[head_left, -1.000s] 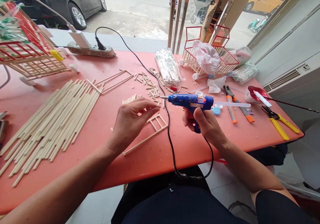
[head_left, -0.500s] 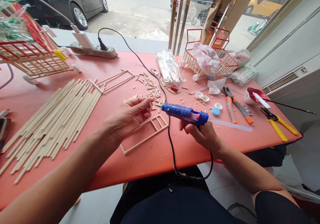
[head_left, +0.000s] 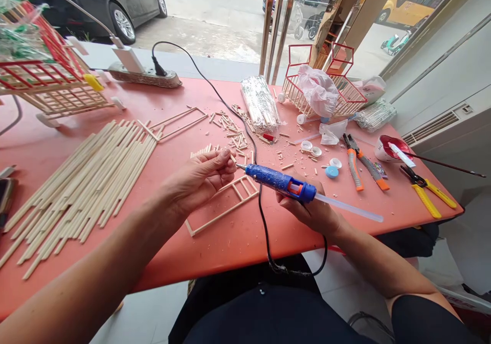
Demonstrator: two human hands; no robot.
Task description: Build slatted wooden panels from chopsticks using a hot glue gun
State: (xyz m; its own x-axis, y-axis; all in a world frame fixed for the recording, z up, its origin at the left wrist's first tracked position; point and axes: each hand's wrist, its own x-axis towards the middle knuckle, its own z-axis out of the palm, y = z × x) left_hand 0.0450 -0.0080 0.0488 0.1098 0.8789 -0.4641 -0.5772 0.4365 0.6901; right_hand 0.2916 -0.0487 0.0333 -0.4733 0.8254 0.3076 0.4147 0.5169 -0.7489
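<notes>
Glue gun meets a small stick at the fingertips

The left hand point(head_left: 215, 174) has its grip pinched on a short stick point(head_left: 232, 157), raised above the tabletop point(head_left: 172, 252). The right hand point(head_left: 307, 208) has its grip wrapped around the blue glue gun point(head_left: 272, 178), though the trigger finger is hidden. The nozzle points left, right by the short stick — whether they touch, I cannot tell. A clear glue stick point(head_left: 349, 207) pokes out of the gun's back end.

The wooden frame point(head_left: 226, 212) lies flat on the near part of the tabletop, with rungs at its far right end. Loose short pieces point(head_left: 235, 138) are scattered beyond it, and a pile of long sticks point(head_left: 84, 180) spreads to the left.

The step in hand looks like gluing the short stick's end. The next move seems to call for a small dab, steady fingers clear of the hot tip — and then careful lining up with the frame.
</notes>
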